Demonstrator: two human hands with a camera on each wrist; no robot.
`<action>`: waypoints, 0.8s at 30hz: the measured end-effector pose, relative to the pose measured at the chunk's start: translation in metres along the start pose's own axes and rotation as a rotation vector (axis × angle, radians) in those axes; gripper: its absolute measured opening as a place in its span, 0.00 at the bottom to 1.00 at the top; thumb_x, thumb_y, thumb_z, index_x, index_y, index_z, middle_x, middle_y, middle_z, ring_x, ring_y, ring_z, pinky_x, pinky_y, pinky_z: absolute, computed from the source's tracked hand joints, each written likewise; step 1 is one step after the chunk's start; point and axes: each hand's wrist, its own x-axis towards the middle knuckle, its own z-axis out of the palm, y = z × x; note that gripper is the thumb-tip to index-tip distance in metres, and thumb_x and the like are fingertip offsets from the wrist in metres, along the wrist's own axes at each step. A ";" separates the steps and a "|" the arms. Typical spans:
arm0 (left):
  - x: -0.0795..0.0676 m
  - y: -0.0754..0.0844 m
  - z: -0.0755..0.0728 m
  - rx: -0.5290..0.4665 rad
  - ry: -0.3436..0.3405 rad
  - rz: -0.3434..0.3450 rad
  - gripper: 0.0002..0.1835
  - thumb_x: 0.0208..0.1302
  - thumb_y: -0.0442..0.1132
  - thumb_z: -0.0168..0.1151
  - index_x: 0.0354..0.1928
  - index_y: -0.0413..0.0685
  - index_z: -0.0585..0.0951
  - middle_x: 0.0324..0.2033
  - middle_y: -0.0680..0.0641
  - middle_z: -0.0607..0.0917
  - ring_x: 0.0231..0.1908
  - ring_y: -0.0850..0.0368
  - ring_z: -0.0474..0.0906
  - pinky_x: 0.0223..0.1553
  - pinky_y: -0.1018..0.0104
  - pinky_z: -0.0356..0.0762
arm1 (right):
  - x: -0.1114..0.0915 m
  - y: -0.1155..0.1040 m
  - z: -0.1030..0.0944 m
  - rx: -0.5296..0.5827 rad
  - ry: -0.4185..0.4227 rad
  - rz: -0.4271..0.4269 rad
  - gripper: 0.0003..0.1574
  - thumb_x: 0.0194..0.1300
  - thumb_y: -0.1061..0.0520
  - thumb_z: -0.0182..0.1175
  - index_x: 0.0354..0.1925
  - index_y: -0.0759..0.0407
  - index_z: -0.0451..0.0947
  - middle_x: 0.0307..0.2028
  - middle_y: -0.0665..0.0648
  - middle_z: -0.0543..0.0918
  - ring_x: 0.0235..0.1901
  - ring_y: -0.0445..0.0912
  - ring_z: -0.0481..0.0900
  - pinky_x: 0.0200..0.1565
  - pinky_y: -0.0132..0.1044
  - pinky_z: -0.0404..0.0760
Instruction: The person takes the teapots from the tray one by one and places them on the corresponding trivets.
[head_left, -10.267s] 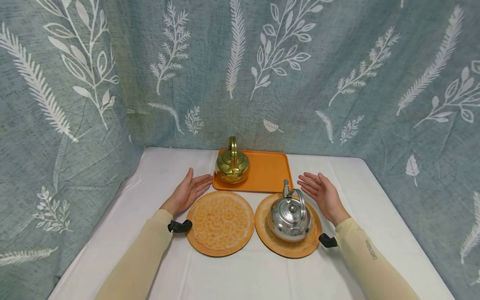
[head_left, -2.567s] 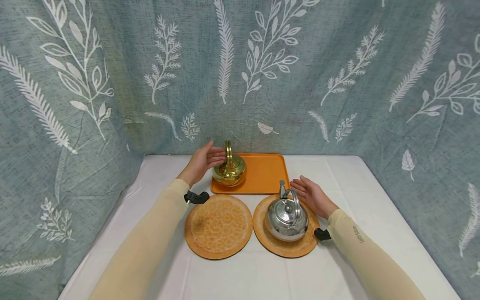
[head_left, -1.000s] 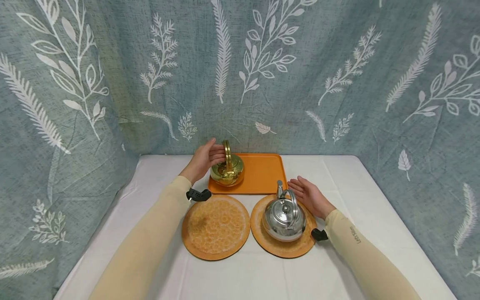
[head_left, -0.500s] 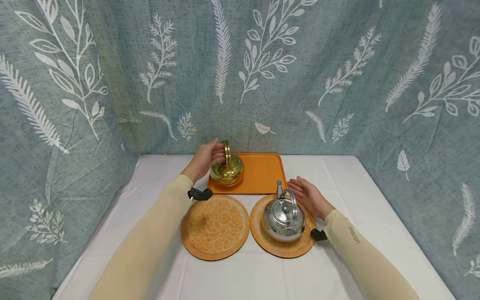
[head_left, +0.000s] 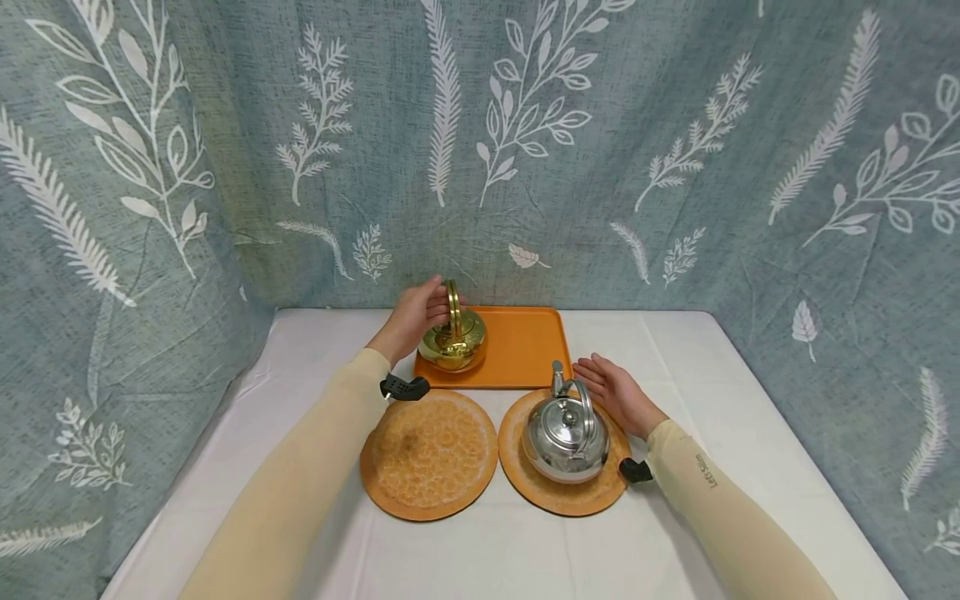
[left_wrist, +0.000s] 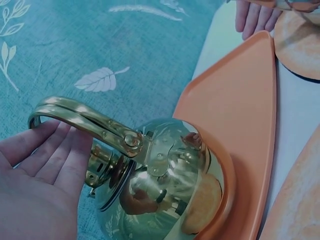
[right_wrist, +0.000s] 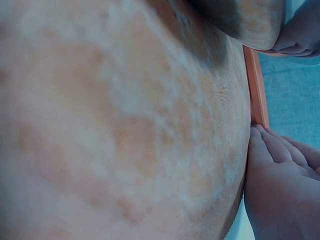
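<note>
A gold kettle with an arched handle stands on the left part of an orange tray. My left hand is at that handle, its straight fingers passing through the opening under the arch. In the left wrist view the fingers lie beneath the handle, not curled round it. A silver kettle sits on the right round mat. Just behind and right of it, my right hand rests with straight fingers, holding nothing. The right wrist view has this hand beside the mat's edge, fingertips near the tray.
Another round orange-patterned mat lies on the left, in front of the tray. A white cloth covers the table. Blue-green leaf-patterned curtains enclose the back and sides.
My left hand has come from the left of the tray up to the gold kettle's handle, and its fingers have slid rightward through it. The right hand has shifted slightly left. Both kettles stay put.
</note>
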 end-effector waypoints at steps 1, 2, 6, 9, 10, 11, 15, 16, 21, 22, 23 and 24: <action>0.001 0.000 0.001 0.000 0.002 0.002 0.35 0.91 0.55 0.40 0.73 0.26 0.72 0.61 0.37 0.85 0.70 0.37 0.74 0.72 0.55 0.76 | 0.000 0.000 0.000 0.003 0.003 0.002 0.49 0.91 0.37 0.38 0.86 0.71 0.41 0.85 0.69 0.50 0.84 0.59 0.50 0.84 0.50 0.48; 0.001 0.000 0.002 0.003 0.006 0.004 0.35 0.91 0.55 0.41 0.72 0.26 0.73 0.59 0.38 0.86 0.69 0.37 0.75 0.72 0.55 0.76 | 0.000 0.000 0.000 -0.001 -0.001 -0.001 0.49 0.91 0.38 0.37 0.86 0.72 0.40 0.85 0.70 0.50 0.84 0.59 0.49 0.84 0.50 0.48; 0.003 -0.002 0.004 0.027 0.018 0.011 0.32 0.91 0.53 0.45 0.70 0.27 0.77 0.58 0.38 0.86 0.67 0.40 0.78 0.72 0.53 0.76 | 0.000 0.001 0.001 0.000 0.002 -0.001 0.47 0.92 0.40 0.36 0.86 0.72 0.41 0.85 0.69 0.50 0.84 0.59 0.50 0.84 0.50 0.48; 0.005 -0.004 0.004 0.033 0.023 0.022 0.29 0.90 0.51 0.48 0.70 0.29 0.77 0.61 0.35 0.84 0.67 0.40 0.79 0.73 0.52 0.75 | 0.000 0.001 0.001 0.009 0.004 -0.003 0.47 0.91 0.39 0.36 0.86 0.72 0.41 0.85 0.69 0.51 0.84 0.59 0.50 0.84 0.50 0.49; 0.005 -0.005 0.004 0.032 0.023 0.024 0.29 0.90 0.50 0.49 0.70 0.29 0.77 0.63 0.34 0.83 0.67 0.41 0.79 0.73 0.52 0.75 | -0.001 0.001 0.000 0.009 0.000 -0.006 0.47 0.91 0.39 0.36 0.86 0.72 0.41 0.85 0.70 0.50 0.84 0.59 0.50 0.84 0.51 0.48; 0.006 -0.006 0.004 0.030 0.023 0.028 0.28 0.90 0.50 0.49 0.71 0.29 0.76 0.64 0.33 0.82 0.67 0.40 0.79 0.73 0.52 0.75 | 0.000 0.001 0.000 0.009 -0.003 -0.010 0.48 0.91 0.39 0.36 0.86 0.72 0.41 0.85 0.70 0.50 0.84 0.60 0.49 0.84 0.51 0.48; 0.006 -0.007 0.004 0.008 0.029 0.032 0.27 0.90 0.48 0.51 0.72 0.30 0.75 0.68 0.30 0.79 0.67 0.40 0.79 0.72 0.54 0.77 | -0.001 0.001 0.001 0.004 -0.015 -0.018 0.47 0.92 0.39 0.35 0.85 0.73 0.40 0.85 0.71 0.49 0.84 0.60 0.48 0.84 0.51 0.47; 0.006 -0.007 0.005 0.003 0.030 0.034 0.26 0.90 0.47 0.51 0.72 0.30 0.75 0.68 0.30 0.79 0.66 0.40 0.79 0.71 0.55 0.78 | -0.001 0.001 0.001 0.002 -0.017 -0.019 0.47 0.92 0.40 0.35 0.85 0.73 0.40 0.85 0.71 0.48 0.84 0.61 0.48 0.84 0.51 0.46; 0.006 -0.008 0.007 -0.026 0.040 0.042 0.25 0.89 0.44 0.52 0.72 0.29 0.75 0.66 0.31 0.81 0.67 0.39 0.80 0.67 0.57 0.82 | -0.002 0.001 0.001 0.002 -0.009 -0.020 0.51 0.90 0.37 0.39 0.85 0.73 0.40 0.85 0.71 0.49 0.84 0.60 0.48 0.84 0.51 0.47; 0.006 -0.008 0.007 -0.029 0.040 0.044 0.25 0.89 0.44 0.52 0.72 0.29 0.75 0.66 0.31 0.81 0.67 0.39 0.80 0.66 0.57 0.82 | -0.002 0.000 0.001 0.001 -0.009 -0.021 0.51 0.90 0.36 0.39 0.85 0.73 0.40 0.85 0.71 0.49 0.84 0.60 0.48 0.84 0.51 0.47; 0.007 -0.008 0.007 -0.034 0.040 0.046 0.25 0.89 0.44 0.52 0.72 0.29 0.75 0.66 0.31 0.81 0.67 0.38 0.79 0.66 0.57 0.83 | -0.002 0.000 0.001 0.000 -0.010 -0.023 0.51 0.90 0.36 0.39 0.85 0.73 0.40 0.85 0.71 0.49 0.84 0.60 0.48 0.84 0.51 0.47; 0.007 -0.008 0.007 -0.038 0.039 0.047 0.25 0.89 0.43 0.53 0.72 0.28 0.74 0.66 0.30 0.81 0.67 0.38 0.79 0.66 0.57 0.83 | -0.002 0.000 0.001 0.001 -0.011 -0.023 0.51 0.90 0.36 0.39 0.85 0.73 0.40 0.85 0.71 0.49 0.84 0.60 0.48 0.84 0.51 0.47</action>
